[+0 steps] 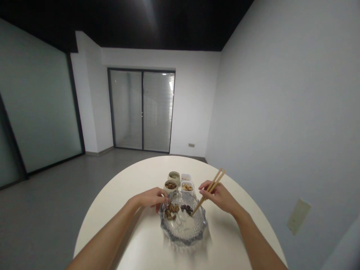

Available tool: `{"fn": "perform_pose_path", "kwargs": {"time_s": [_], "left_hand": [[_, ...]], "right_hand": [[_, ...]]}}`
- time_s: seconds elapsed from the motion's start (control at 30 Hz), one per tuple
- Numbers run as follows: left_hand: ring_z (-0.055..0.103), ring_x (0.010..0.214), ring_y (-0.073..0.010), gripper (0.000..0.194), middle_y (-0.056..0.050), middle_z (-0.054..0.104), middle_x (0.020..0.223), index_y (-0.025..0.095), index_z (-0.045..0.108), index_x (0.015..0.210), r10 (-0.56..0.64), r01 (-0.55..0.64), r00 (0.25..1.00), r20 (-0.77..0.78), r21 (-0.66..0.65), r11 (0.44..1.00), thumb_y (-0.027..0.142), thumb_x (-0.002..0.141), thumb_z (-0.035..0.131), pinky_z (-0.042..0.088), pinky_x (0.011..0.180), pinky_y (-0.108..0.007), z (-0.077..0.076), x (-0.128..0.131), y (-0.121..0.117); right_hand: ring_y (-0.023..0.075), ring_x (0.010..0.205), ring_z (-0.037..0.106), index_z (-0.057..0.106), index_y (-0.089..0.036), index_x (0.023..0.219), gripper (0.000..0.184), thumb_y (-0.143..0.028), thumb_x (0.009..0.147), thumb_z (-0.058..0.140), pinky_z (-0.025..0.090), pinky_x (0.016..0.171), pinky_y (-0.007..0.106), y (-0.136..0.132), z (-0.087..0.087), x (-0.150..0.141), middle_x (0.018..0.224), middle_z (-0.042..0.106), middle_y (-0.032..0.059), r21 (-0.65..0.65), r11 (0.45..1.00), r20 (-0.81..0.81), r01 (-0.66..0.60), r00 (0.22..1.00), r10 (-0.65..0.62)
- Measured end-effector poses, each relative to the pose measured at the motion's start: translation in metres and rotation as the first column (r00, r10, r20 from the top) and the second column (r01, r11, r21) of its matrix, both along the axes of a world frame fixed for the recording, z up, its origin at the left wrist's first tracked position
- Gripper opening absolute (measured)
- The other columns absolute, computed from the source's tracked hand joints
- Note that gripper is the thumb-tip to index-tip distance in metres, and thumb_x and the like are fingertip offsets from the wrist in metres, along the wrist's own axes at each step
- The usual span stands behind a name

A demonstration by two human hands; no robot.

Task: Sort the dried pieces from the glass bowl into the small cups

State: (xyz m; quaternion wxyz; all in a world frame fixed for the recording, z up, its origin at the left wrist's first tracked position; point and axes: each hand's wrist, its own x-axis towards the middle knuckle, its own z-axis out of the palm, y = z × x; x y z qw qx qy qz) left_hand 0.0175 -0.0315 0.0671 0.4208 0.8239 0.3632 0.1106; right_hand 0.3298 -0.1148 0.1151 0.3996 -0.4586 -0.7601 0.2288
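Note:
A clear glass bowl (184, 231) with a scalloped rim stands on the table in front of me. Brown striped pieces, perhaps nuts (172, 210), lie in its left side, and a small cluster of dark, date-like pieces (186, 208) lies right of them. My left hand (152, 197) is closed at the bowl's back left rim, fingertips on the glass. A red item (158, 207), mostly hidden, shows beneath that hand. Held in my right hand (218, 195) are wooden chopsticks (214, 183), their tips down inside the bowl beside the dark pieces.
Behind the bowl, a beige cup (170, 186) contains brown pieces, with another beige cup (174, 177) farther back. A white container (187, 187) of pale nuts stands beside them, a second white container (186, 177) behind it. The round table (135, 243) lies near a white wall (281, 112).

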Motion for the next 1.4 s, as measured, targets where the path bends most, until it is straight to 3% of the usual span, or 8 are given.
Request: {"fn": "perform_pose_path", "kwargs": {"time_s": [0.23, 0.7, 1.4], "left_hand": [[0.054, 0.049, -0.0135, 0.037, 0.002, 0.058, 0.056, 0.016, 0.062, 0.089, -0.01, 0.01, 1.0, 0.014, 0.007, 1.0, 0.051, 0.082, 0.053, 0.032, 0.043, -0.021, -0.002, -0.001, 0.001], [0.052, 0.048, -0.0138, 0.037, 0.002, 0.057, 0.056, 0.016, 0.062, 0.088, -0.019, 0.019, 1.0, 0.025, 0.0, 1.0, 0.052, 0.081, 0.053, 0.032, 0.042, -0.022, 0.001, 0.001, -0.001], [0.052, 0.048, -0.0128, 0.038, 0.001, 0.058, 0.057, 0.015, 0.061, 0.089, -0.012, 0.012, 1.0, 0.024, -0.006, 1.0, 0.051, 0.081, 0.052, 0.032, 0.043, -0.021, -0.002, 0.001, 0.002]], "right_hand": [[0.0221, 0.076, 0.066, 0.073, -0.021, 0.087, 0.023, -0.043, 0.086, 0.067, 0.051, 0.066, 0.031, 0.001, 0.003, 0.0, 0.084, 0.073, 0.0061, 0.133, 0.988, -0.014, 0.076, 0.997, -0.075], [0.0188, 0.072, 0.063, 0.072, -0.02, 0.091, 0.021, -0.04, 0.085, 0.069, 0.048, 0.064, 0.028, 0.004, -0.005, -0.006, 0.079, 0.071, 0.0033, 0.059, 0.998, -0.014, 0.015, 1.0, -0.015], [0.0202, 0.075, 0.064, 0.073, -0.02, 0.088, 0.019, -0.038, 0.087, 0.069, 0.049, 0.066, 0.029, 0.002, -0.005, -0.011, 0.084, 0.073, 0.0052, 0.123, 0.992, 0.007, -0.03, 1.0, 0.03]]}}
